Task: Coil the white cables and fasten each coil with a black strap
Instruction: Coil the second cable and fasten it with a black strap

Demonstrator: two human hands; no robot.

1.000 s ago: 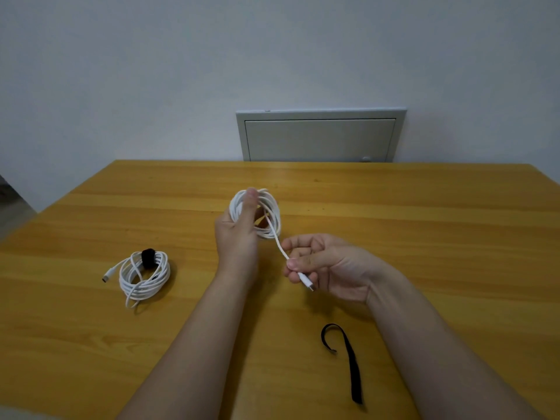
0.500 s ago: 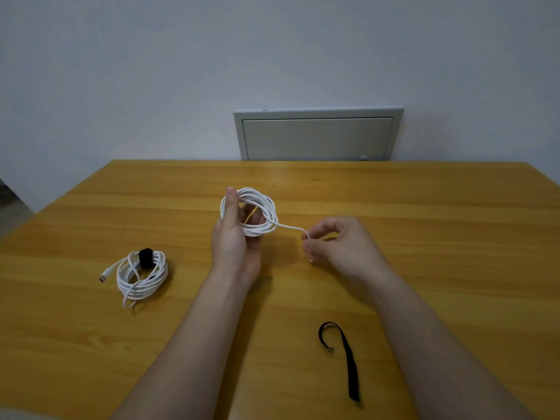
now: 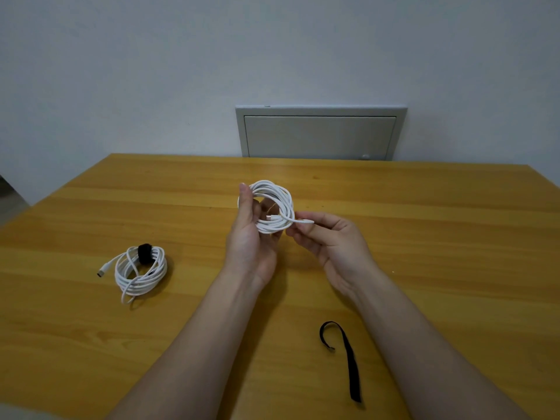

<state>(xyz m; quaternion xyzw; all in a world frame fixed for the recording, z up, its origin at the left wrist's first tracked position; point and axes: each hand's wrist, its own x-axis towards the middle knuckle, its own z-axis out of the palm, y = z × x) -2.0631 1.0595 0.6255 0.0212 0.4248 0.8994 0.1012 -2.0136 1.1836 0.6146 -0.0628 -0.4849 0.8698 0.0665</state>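
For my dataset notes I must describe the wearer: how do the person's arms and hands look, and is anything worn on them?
The left arm and the right arm are bare as far as the picture shows, with no sleeves. The left hand and the right hand wear no gloves; no ring, watch, bracelet or marking is visible.

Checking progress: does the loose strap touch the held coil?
Apart. Head view: the loose strap lies on the table, bare wood between it and the held coil.
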